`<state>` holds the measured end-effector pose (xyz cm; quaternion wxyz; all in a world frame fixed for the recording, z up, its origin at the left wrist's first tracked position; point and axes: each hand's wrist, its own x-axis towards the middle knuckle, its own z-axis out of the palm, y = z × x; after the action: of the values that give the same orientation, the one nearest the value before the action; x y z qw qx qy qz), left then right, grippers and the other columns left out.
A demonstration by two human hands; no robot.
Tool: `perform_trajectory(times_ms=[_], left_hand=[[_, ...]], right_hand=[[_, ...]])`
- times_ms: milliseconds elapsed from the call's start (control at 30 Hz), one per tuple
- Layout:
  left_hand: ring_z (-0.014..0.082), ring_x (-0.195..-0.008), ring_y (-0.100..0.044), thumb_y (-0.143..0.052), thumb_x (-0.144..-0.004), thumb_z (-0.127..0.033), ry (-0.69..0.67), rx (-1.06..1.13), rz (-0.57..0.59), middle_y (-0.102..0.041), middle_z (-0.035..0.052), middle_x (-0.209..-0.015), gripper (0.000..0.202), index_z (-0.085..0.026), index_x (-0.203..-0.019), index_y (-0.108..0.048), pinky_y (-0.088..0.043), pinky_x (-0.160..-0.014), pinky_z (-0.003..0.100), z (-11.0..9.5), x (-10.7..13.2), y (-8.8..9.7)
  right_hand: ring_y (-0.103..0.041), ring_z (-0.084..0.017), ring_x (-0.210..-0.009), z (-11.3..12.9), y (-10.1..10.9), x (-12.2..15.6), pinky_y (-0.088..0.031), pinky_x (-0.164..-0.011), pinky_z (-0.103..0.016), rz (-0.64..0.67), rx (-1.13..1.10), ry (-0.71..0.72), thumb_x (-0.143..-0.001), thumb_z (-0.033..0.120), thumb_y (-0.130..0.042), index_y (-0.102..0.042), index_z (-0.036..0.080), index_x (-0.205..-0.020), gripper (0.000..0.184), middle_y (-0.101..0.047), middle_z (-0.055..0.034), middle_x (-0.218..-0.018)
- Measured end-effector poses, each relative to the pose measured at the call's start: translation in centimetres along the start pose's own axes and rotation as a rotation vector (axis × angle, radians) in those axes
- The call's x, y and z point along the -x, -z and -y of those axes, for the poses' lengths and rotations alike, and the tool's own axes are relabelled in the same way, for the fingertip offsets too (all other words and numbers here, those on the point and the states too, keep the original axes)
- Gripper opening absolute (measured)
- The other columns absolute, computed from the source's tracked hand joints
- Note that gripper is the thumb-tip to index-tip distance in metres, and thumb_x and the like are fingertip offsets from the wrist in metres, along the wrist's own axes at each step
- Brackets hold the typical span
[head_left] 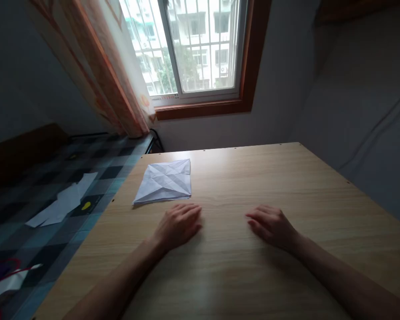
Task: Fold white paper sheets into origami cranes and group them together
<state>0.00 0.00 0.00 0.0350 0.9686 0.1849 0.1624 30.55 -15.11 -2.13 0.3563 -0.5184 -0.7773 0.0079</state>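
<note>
My forearms (120,284) lie nearest, on the surface (303,178). My left grip (178,224) rests palm down, fingers loosely together and empty, just short of the paper (165,181), a creased white sheet lying flat. My right grip (270,224) rests likewise, empty, farther right. Scraps (65,200), perhaps paper, lie on the bed (113,169).

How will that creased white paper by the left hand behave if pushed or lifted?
Probably very light and floppy: the creased paper lies thin and flat. Likely slides easily on the smooth table. May fold along its creases when lifted.
</note>
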Motion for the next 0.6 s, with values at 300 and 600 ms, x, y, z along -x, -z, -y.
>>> perform_trajectory(times_ms=[300,600], left_hand=[[0.0348,-0.129,-0.049,-0.052,-0.087,-0.057,0.287,-0.222,0.029,-0.054,0.018,-0.139,0.061,-0.014,-0.129,-0.056,-0.041,-0.104,0.051,11.3,-1.0,0.5],[0.0249,-0.095,-0.069,-0.041,-0.094,-0.04,0.156,-0.287,-0.02,-0.072,0.01,-0.109,0.034,-0.02,-0.102,-0.068,-0.054,-0.08,0.035,12.7,-0.6,2.7]], right_hand=[[-0.055,-0.012,-0.052,-1.0,0.6,-0.6,-0.042,-0.05,-0.023,-0.216,-0.015,-0.195,-0.094,0.027,-0.051,-0.062,0.018,-0.073,0.025,-0.058,-0.0008,-0.061],[-0.056,-0.013,-0.054,-0.9,0.5,0.0,-0.045,-0.047,-0.021,-0.176,-0.041,-0.209,-0.094,0.027,-0.051,-0.064,0.018,-0.078,0.022,-0.06,-0.0021,-0.066]])
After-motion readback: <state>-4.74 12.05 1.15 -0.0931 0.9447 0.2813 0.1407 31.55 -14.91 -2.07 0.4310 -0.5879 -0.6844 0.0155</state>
